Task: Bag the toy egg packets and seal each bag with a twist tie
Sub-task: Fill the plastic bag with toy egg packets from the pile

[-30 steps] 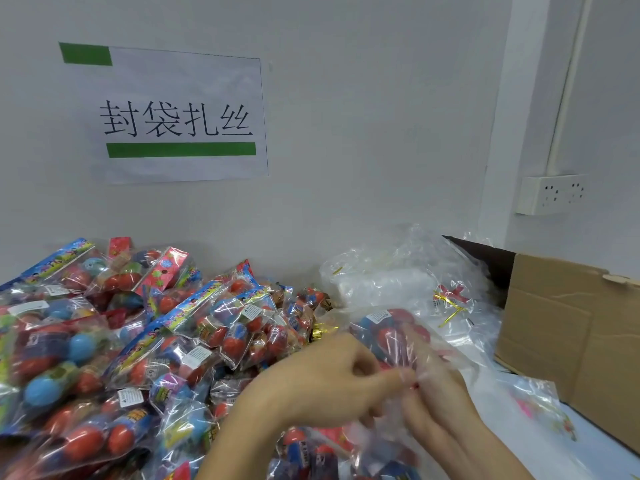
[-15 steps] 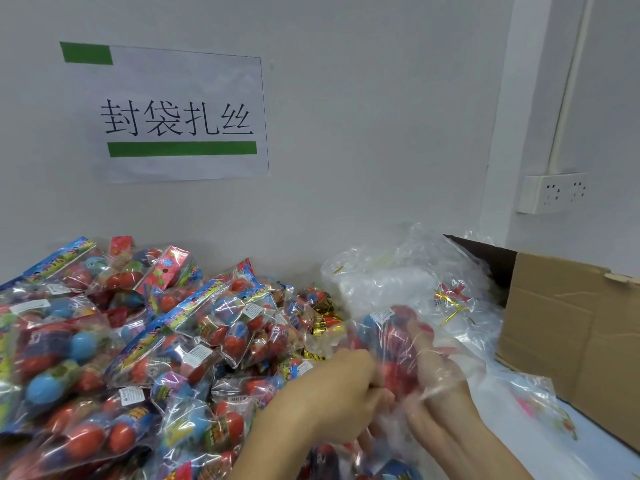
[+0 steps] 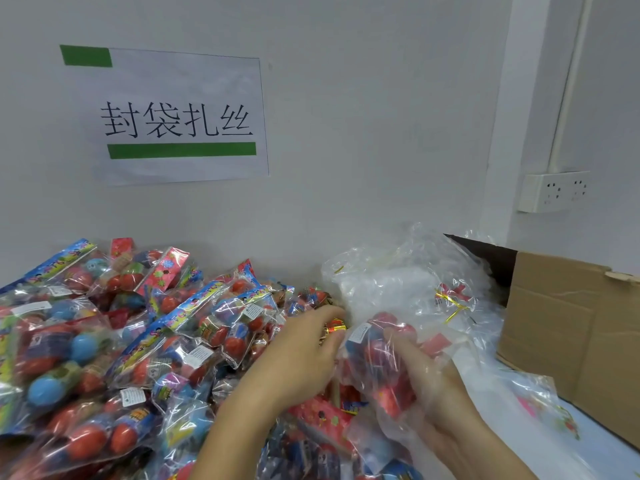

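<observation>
White wall behind, bearing a paper sign with green bars and black characters; a socket strip mounted further right. Below, heaped across the left of the tabletop, a pile of toy egg packets, red and blue eggs in printed wrappers. Beside the pile, a mound of clear bags with gold twist ties lying on it. At far right, a cardboard box. Left hand stretched toward a gold-and-red bundle, fingers touching it; whether pinched or merely touched, cannot tell. Right hand curled around a clear bag holding red eggs, held just above the pile's near edge.
</observation>
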Available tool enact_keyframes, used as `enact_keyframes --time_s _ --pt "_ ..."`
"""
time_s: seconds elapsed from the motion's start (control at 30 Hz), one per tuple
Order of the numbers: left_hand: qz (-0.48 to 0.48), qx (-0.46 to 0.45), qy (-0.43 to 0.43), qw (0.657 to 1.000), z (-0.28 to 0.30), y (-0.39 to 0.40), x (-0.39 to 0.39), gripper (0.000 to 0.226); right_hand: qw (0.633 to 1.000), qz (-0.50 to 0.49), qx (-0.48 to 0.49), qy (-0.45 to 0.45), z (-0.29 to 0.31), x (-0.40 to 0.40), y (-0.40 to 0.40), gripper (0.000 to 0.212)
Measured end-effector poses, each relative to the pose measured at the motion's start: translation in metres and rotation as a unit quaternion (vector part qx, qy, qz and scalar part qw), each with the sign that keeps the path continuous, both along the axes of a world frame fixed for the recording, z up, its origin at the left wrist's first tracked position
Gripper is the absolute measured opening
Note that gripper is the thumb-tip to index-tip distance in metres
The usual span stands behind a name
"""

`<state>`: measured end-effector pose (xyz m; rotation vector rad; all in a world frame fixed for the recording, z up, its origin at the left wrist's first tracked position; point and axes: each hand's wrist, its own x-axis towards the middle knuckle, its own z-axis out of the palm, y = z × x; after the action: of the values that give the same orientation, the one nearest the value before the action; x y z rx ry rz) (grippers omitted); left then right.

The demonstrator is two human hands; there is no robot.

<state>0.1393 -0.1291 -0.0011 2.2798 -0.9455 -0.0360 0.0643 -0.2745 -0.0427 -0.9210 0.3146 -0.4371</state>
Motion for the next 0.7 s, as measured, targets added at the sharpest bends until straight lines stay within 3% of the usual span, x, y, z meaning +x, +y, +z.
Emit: enact_keyframes --time_s 0.13,0.23,0.33,0.5,0.7 --pt "-0.040 0.065 0.058 0.995 -0.017 -0.003 0.004 0.045 0.997 0.004 -0.072 0.038 0.002 -0.001 -0.003 0.022" --pt "-0.045 0.045 0.085 0.994 -0.017 -0.001 0.005 0.033 0.994 0.008 -0.096 0.053 0.002 -0.004 -0.007 0.028" --pt "-0.053 0.041 0.086 0.994 -0.017 0.000 0.006 0.028 0.994 0.051 -0.086 0.041 0.008 -0.008 -0.009 0.049" --pt "-0.056 0.037 0.090 0.994 -0.018 -0.001 0.007 0.035 0.990 0.131 -0.057 0.022 0.012 -0.012 -0.007 0.020" --pt "-0.053 0.052 0.091 0.993 -0.018 0.001 0.007 0.040 0.990 0.118 -0.038 0.071 0.015 -0.011 -0.004 0.025"
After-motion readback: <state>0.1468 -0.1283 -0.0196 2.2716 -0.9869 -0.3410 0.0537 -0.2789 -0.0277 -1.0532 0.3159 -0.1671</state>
